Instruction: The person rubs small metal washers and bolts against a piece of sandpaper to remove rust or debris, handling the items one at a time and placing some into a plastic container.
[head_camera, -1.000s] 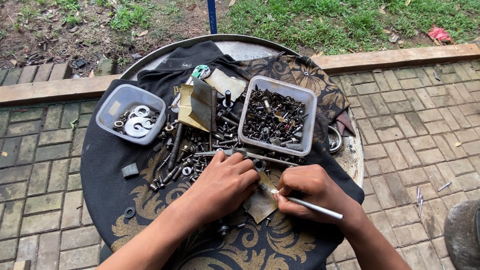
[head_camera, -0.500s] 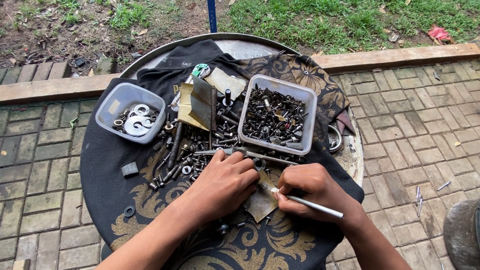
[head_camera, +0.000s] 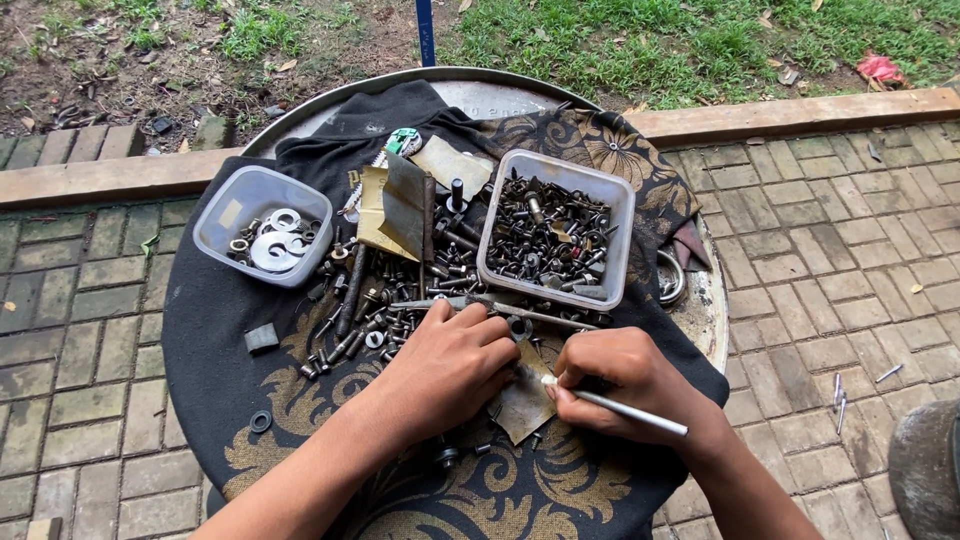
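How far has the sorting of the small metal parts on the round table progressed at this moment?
Done so far: the square clear plastic tub is nearly full of dark screws, and the smaller rounded clear tub holds silver washers. In hand: the right hand grips a thin white stick, and the left hand rests over parts beside it. Left: a loose pile of dark bolts and nuts lies unsorted on the black patterned cloth.

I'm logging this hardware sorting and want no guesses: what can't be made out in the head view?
- What the left hand covers: its palm hides the hardware beneath.
- The white stick's tip: hidden behind the right hand's fingers.
- Single screws in the square tub: too small.
- The dark object at the right: cut off by the edge.
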